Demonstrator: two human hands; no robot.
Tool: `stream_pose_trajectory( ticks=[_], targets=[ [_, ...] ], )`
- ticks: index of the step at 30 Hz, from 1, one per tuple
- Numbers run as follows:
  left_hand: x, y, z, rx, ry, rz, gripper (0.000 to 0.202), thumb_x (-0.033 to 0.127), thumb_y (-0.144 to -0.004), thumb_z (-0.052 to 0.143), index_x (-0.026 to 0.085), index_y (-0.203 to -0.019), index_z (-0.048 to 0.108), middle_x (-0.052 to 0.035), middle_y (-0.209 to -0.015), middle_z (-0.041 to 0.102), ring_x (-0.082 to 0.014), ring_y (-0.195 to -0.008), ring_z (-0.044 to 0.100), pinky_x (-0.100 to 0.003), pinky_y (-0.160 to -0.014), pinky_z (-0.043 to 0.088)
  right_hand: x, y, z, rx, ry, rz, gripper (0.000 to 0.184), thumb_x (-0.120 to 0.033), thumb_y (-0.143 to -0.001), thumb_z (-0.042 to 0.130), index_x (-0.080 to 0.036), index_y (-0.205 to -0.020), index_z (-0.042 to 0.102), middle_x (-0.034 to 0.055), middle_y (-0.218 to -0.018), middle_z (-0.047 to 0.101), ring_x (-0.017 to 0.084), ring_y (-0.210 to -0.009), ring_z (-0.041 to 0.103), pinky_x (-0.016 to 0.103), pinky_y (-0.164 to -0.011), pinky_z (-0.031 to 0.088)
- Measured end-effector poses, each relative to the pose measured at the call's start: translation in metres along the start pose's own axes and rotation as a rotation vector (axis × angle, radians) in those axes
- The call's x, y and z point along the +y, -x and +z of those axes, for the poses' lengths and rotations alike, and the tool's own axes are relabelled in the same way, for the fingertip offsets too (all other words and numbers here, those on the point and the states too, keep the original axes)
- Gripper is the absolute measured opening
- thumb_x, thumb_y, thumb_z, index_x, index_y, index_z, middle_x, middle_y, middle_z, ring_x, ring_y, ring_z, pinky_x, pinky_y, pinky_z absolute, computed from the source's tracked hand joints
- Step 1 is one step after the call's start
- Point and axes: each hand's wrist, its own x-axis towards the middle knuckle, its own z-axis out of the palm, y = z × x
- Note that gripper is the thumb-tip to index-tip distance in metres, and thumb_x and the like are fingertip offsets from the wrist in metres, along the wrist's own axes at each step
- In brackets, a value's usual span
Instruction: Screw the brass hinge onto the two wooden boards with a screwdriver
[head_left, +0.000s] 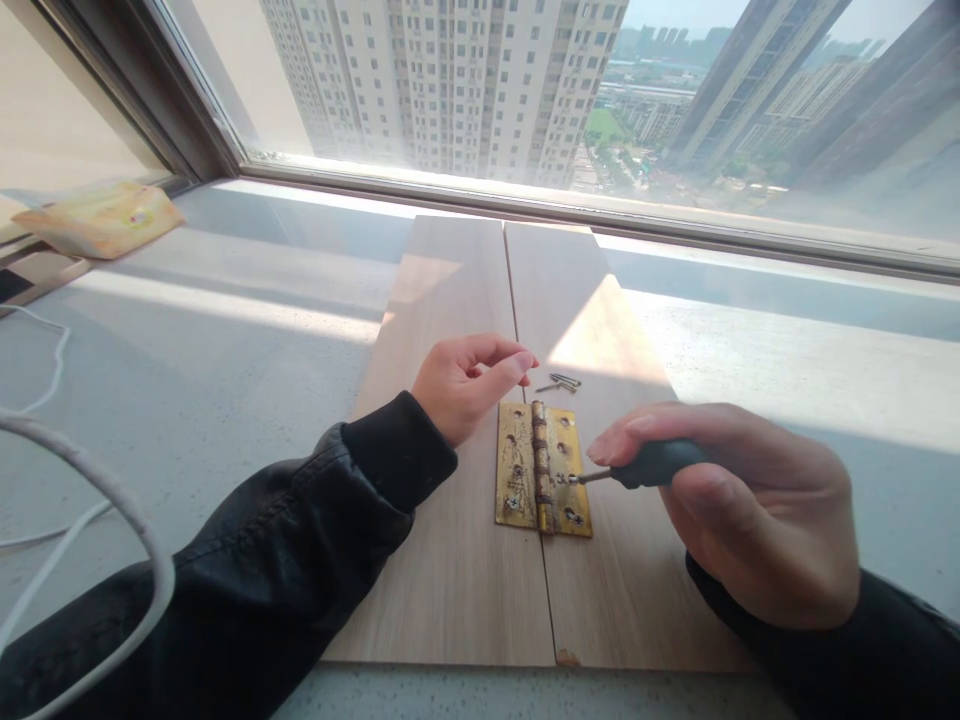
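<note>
My right hand (757, 510) is closed round the dark handle of a screwdriver (660, 463). Its shaft points left, and the tip meets a screw on the right leaf of a worn brass hinge (521, 465). That hinge lies opened flat across the seam between two pale wooden boards (450, 570). Screw heads show in the lowest holes of both leaves. Just above the hinge, my left hand (472, 380) has its thumb and fingertips brought together; whether anything small is between them I cannot make out. A few loose screws (561, 382) lie right of those fingertips.
The boards rest on a pale speckled sill (285, 250) below a large window. White cables (142, 510) loop at the left, one passing in front of my left sleeve. A yellowish soft packet (97, 220) lies in the far left corner.
</note>
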Motion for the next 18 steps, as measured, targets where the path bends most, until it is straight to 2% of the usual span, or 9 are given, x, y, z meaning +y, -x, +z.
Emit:
stream_pose_trajectory(
  ticks=[4,7,14,18],
  targets=[
    [0.001,0.000,0.000,-0.010,0.003,-0.001,0.019,0.028,-0.077,0.058,0.012,-0.076,0.068,-0.0028,-0.065,0.066,-0.0116,-0.064,0.058,-0.025,-0.063,0.047,0.007,-0.006,0.004,-0.097,-0.293,0.018,0.022,-0.035,-0.087,0.051,-0.024,-0.105,0.059,0.0015,-0.075,0.062,0.016,-0.070,0.058,0.037,-0.071,0.047],
    [0.002,0.000,0.000,-0.006,0.005,-0.018,0.018,0.028,-0.077,0.057,0.013,-0.076,0.068,-0.0029,-0.065,0.065,-0.0120,-0.064,0.058,-0.025,-0.063,0.047,0.005,-0.012,0.011,-0.143,-0.437,0.083,0.015,-0.036,-0.086,0.051,-0.025,-0.097,0.053,-0.0024,-0.066,0.055,0.013,-0.060,0.050,0.034,-0.065,0.043],
    [0.003,0.000,0.001,-0.012,0.008,-0.032,0.017,0.026,-0.077,0.057,0.012,-0.075,0.068,-0.0032,-0.065,0.065,-0.0120,-0.065,0.058,-0.025,-0.064,0.047,-0.007,-0.019,0.020,-0.262,-0.552,0.219,0.021,-0.038,-0.091,0.037,-0.023,-0.078,0.045,-0.0059,-0.052,0.034,0.009,-0.047,0.030,0.028,-0.052,0.030],
    [0.003,0.000,0.000,-0.022,0.002,-0.032,0.018,0.027,-0.077,0.057,0.012,-0.075,0.068,-0.0034,-0.065,0.065,-0.0126,-0.066,0.058,-0.026,-0.064,0.047,-0.009,-0.019,0.017,-0.349,-0.578,0.270,0.025,-0.044,-0.088,0.039,-0.024,-0.074,0.040,-0.0065,-0.048,0.030,0.010,-0.044,0.024,0.027,-0.047,0.025]
  ],
)
